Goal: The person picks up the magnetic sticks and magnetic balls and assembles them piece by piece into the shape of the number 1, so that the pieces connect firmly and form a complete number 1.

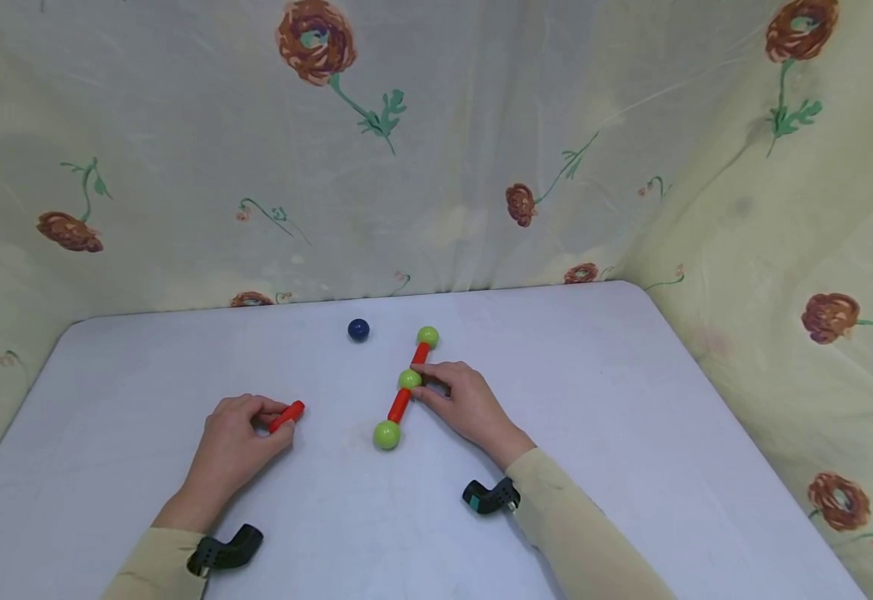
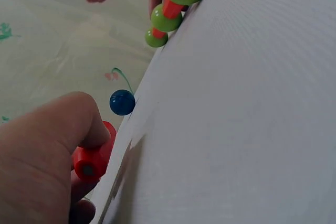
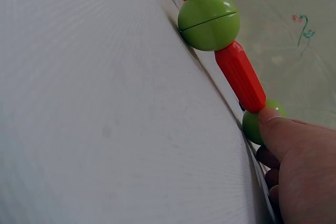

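My left hand [image 1: 237,442] pinches a loose red rod [image 1: 287,416] between thumb and fingers, close over the white table. In the left wrist view the rod [image 2: 94,157] shows a dark grey spot at its near end. My right hand [image 1: 472,410] grips the middle green ball [image 1: 409,379] of a straight chain. That chain has a far green ball [image 1: 427,337], a near green ball [image 1: 386,435], and two red rods joining them, the nearer rod [image 1: 400,406] between the middle and near balls. A seam runs round the near ball [image 3: 209,22] in the right wrist view.
A dark blue ball [image 1: 358,330] lies near the table's back edge, left of the chain. The white-covered table [image 1: 616,467] meets flower-patterned curtains [image 1: 436,167] at the back and sides. Black wrist devices [image 1: 225,550] sit at both sleeves.
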The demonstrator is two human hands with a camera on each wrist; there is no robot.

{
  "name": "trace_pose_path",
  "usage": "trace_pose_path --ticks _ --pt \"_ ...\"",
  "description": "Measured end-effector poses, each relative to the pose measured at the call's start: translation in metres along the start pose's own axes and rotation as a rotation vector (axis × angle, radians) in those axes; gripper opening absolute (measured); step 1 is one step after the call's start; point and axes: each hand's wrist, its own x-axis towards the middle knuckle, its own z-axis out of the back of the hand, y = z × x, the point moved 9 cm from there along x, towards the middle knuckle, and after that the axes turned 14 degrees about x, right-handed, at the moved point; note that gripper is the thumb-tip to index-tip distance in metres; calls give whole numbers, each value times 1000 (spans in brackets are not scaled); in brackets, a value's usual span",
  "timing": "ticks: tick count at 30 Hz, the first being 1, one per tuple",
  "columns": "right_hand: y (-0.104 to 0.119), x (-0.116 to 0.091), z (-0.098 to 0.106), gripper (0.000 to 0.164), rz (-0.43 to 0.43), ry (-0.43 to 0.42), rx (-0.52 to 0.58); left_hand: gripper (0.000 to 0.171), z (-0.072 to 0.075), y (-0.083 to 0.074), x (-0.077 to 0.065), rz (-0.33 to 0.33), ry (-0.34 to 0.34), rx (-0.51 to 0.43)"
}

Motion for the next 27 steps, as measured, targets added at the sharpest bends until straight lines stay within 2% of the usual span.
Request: trace_pose_path --ticks 5,12,27 --pt "0 0 0 41 4 1 -5 21 1 -1 -2 4 -1 -25" --pt "1 1 0 41 9 5 -2 21 -3 -12 -8 -7 34 -68" --pt "0 1 0 41 2 0 -1 20 -15 -35 -19 -2 86 -71"
